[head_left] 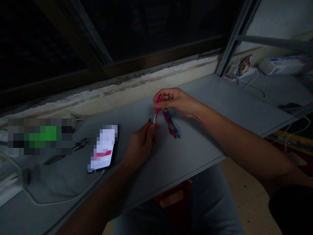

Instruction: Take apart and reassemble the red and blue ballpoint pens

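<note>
A pink pen (156, 111) is held between my two hands above the desk, tilted with its upper end to the right. My right hand (171, 99) pinches the pink upper part with thumb and fingers. Lower down, my left hand (144, 137) is closed around the pale lower end, which its fingers partly hide. Just right of the held pen, red and blue pens (171, 125) lie side by side on the desk. A small dark tip shows beside my left fingers; I cannot make out what it belongs to.
A lit phone (104, 148) with a cable lies left on the grey desk (195, 153). Farther left are dark slim items (55, 159) and white cords. A metal post (232, 42), cables and a box (281, 64) stand at the back right.
</note>
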Action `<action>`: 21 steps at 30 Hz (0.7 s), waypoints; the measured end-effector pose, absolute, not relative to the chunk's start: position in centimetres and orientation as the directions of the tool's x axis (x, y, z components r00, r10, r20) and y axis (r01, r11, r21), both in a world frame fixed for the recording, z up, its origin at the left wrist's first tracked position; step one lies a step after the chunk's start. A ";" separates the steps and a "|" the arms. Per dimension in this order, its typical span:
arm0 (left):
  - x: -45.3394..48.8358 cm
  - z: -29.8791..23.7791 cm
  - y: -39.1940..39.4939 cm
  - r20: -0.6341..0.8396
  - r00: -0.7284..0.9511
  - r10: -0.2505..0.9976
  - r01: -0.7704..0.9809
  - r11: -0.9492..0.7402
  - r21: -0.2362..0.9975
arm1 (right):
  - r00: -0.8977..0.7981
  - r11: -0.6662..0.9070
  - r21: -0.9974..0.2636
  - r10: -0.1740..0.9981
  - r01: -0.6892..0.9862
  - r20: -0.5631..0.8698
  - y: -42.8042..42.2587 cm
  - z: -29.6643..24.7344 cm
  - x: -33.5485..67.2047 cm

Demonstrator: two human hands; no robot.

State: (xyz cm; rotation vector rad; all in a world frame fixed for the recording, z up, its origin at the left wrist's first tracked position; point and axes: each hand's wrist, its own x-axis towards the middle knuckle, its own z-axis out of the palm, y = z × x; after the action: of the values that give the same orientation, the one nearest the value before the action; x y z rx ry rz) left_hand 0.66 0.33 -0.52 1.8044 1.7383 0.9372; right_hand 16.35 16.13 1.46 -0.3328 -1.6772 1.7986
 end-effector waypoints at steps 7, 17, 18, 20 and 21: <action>1.0 -0.5 0.0 0.118 0.080 0.990 0.700 -0.140 0.700 | -0.854 -0.245 -0.901 0.477 -0.359 0.210 15.3 2.0 16.8; 1.2 -0.4 -0.3 0.104 0.163 0.981 0.671 -0.187 0.718 | -0.873 -0.275 -0.868 0.391 -0.413 0.292 14.4 1.8 16.5; 1.3 -0.4 -0.3 0.100 0.183 0.978 0.673 -0.199 0.712 | -0.874 -0.270 -0.867 0.378 -0.418 0.304 14.3 1.7 16.4; 1.6 -0.4 -0.3 0.087 0.226 0.970 0.665 -0.219 0.714 | -0.879 -0.270 -0.864 0.350 -0.425 0.324 14.0 1.4 16.1; 1.7 -0.4 -0.3 0.081 0.239 0.968 0.658 -0.223 0.719 | -0.879 -0.277 -0.860 0.347 -0.428 0.327 13.9 1.2 16.0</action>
State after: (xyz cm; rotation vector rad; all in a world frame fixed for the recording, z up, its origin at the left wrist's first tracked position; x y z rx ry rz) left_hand 1.75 -0.25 -0.36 1.9612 1.4812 0.7242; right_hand 15.96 13.88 1.24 0.1016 -1.5036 2.1812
